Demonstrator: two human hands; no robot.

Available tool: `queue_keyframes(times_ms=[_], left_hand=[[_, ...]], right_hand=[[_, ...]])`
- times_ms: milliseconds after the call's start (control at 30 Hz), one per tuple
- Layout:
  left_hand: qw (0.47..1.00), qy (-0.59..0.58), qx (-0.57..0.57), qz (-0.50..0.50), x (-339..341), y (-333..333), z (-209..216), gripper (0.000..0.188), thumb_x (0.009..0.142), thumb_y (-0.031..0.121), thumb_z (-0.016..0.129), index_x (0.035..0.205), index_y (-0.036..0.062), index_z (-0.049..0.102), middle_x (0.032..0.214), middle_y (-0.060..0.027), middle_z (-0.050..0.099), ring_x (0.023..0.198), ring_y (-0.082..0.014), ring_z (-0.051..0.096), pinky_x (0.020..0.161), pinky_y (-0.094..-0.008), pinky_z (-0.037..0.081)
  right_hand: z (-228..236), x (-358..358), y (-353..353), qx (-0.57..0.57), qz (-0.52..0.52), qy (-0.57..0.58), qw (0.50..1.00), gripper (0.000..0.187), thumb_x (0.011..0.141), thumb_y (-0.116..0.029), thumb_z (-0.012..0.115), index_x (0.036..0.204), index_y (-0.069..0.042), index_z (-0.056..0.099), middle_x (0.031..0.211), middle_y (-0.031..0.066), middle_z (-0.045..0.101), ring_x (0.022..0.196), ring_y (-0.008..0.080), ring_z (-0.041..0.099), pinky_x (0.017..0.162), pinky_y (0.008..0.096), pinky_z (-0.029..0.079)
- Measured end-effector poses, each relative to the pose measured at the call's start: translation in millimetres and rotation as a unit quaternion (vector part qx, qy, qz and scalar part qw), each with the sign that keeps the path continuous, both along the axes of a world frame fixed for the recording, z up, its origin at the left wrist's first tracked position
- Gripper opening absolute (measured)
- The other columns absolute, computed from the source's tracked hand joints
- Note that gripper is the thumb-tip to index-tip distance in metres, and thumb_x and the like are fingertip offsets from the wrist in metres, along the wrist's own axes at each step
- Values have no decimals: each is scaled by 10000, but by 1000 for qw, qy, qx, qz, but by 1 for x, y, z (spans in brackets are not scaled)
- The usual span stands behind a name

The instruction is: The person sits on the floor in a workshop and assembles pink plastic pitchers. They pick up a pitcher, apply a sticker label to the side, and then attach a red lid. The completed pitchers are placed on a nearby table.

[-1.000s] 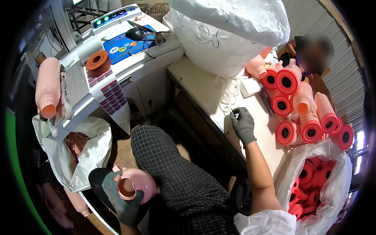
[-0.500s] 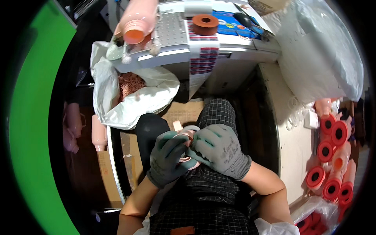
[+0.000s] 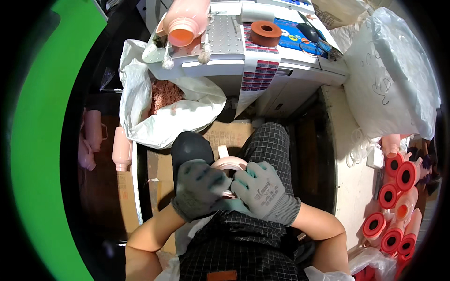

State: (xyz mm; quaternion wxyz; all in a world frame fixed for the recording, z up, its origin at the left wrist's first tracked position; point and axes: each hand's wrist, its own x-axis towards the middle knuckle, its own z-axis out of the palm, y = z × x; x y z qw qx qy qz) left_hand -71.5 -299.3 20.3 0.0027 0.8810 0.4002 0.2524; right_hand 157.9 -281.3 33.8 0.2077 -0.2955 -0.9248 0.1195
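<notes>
Between my knees is a pink plastic jug (image 3: pixel 230 161), its round rim toward me and its handle pointing away. My left hand (image 3: pixel 199 189), in a grey glove with green fingers, is curled in at its near left side, slightly smeared by motion. My right hand (image 3: pixel 262 189), gloved the same way, closes on the jug from the right with fingers bent over its edge. Both hands nearly meet over the opening. The jug's lower part and whatever lies under my fingertips are hidden.
A white sack (image 3: pixel 197 105) of pink scraps stands ahead at left. Beyond it, a machine table (image 3: pixel 206 69) bears a pink bottle (image 3: pixel 187 23) and a brown tape roll (image 3: pixel 265 33). Pink bottles with red rings (image 3: pixel 373 225) lie at right, near a big plastic bag (image 3: pixel 389 79).
The jug's broad rim now shows beyond my hands, where smaller pink parts showed between my fingers. My left hand has turned and lowered. The whole view has shifted a little.
</notes>
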Motion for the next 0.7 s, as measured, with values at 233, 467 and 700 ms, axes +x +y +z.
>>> queue_keyframes(times_ms=[233,467,700], left_hand=[[995,73,9,69,15,9,25,306,743,277,766,1001,119,719,1011,-81,635,988,-327,603,922,-504,459],[977,113,-172,-50,16,49,49,253,730,309,791,847,91,737,987,-87,622,1004,-292,635,820,-437,514],[982,117,-145,-3,21,39,33,159,763,251,771,815,111,715,908,-87,650,817,-258,692,687,-387,548]], right_hand=[[-13,-3,-4,62,-1,8,998,236,849,-320,726,949,-106,713,1133,119,659,935,255,582,752,392,473],[-18,7,-7,40,1,29,999,181,824,-297,710,892,-130,696,1011,72,626,896,239,580,742,385,470],[-24,5,-10,49,-16,61,997,216,796,-299,752,888,-117,680,949,62,609,876,241,581,744,388,465]])
